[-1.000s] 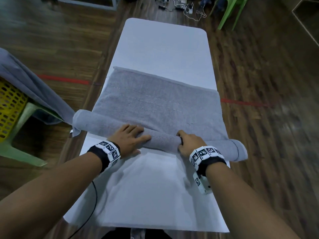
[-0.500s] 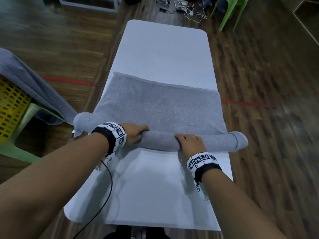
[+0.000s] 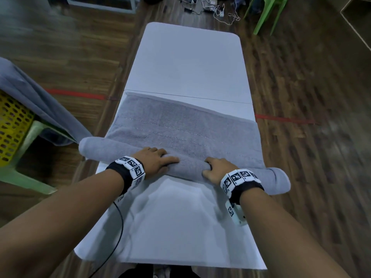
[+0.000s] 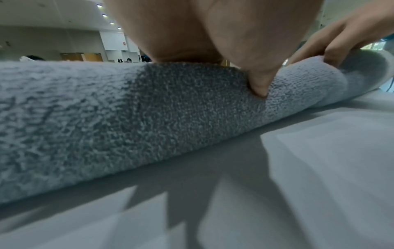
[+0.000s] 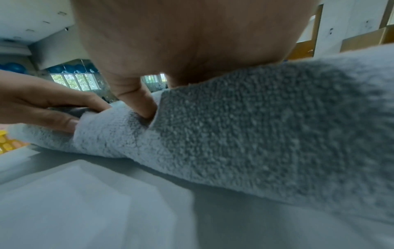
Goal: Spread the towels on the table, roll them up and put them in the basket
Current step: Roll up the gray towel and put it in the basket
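A grey towel (image 3: 180,125) lies across the white table (image 3: 190,57), its near part wound into a thick roll (image 3: 112,149) that overhangs both long table edges. My left hand (image 3: 158,159) lies over the roll left of centre, thumb (image 4: 259,84) dug into its near side. My right hand (image 3: 212,169) curls over the roll right of centre, thumb (image 5: 138,104) pushed into the pile. In the wrist views the roll (image 4: 127,118) (image 5: 255,134) fills most of the picture. The yellow basket (image 3: 12,125) stands at the far left.
A second grey towel (image 3: 36,97) hangs over the basket, which sits on a pale green stool (image 3: 30,157). A green chair (image 3: 267,13) and loose cables (image 3: 216,11) lie on the wooden floor beyond the table's far end. A black wire (image 3: 118,227) trails from my left wrist.
The roll has turned further away from me and grown thicker, so the flat stretch is shorter. A seam in the table top now shows beyond the towel's far edge.
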